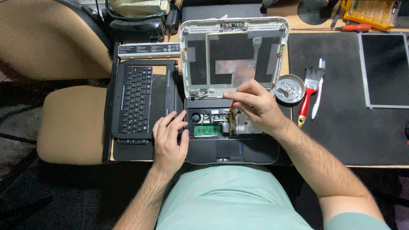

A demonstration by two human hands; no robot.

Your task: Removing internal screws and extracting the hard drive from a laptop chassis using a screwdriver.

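An opened small laptop base [232, 149] lies in front of me with its fan, green memory stick [207, 130] and drive exposed. Its white screen lid shell [234, 55] stands behind it, empty of its panel. My left hand [169, 138] rests flat on the base's left edge, fingers spread, touching the removed keyboard panel [138, 99]. My right hand [255, 106] hovers over the right side of the open base near the hinge, fingers pinched together; whether they hold a small part is not visible.
A small metal dish of screws [289, 88], a red-handled brush [309, 91] and a white tool lie on the black mat [341, 127] at right. A loose screen panel [385, 70] lies far right. A battery pack [149, 50] sits behind the keyboard. A tan chair [68, 123] stands left.
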